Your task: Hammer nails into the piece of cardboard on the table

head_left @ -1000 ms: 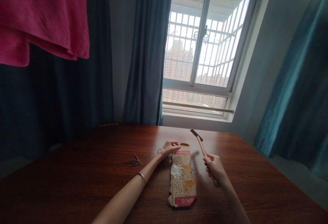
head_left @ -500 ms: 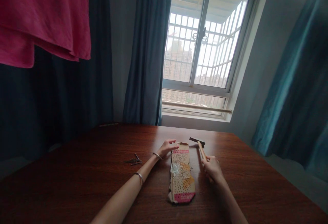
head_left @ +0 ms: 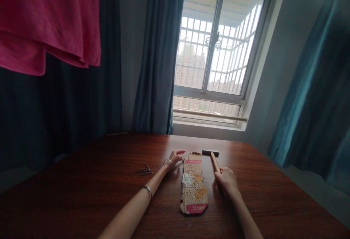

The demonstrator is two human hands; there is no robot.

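In the head view, a long piece of spotted cardboard (head_left: pixel 193 184) with pink bands and ragged edges lies flat on the wooden table. Two thin dark upright marks, possibly nails (head_left: pixel 189 156), show near its far end. My left hand (head_left: pixel 176 156) is at the far left corner of the cardboard, its fingers stretched toward the edge; whether they press on it is hard to see. My right hand (head_left: pixel 227 181) is wrapped round the wooden handle of a hammer (head_left: pixel 215 161). The hammer's dark head is low over the table, just right of the cardboard's far end.
Several loose nails (head_left: pixel 144 170) lie on the table (head_left: pixel 82 195) to the left of my left forearm. A window (head_left: pixel 210 49) and blue curtains (head_left: pixel 158 57) stand beyond the table's far edge. A pink cloth (head_left: pixel 54 20) hangs at the upper left.
My left hand has drawn back slightly to the left, its fingers lower and closer together. The hammer's head has turned level and dropped a little; my right hand keeps its grip.
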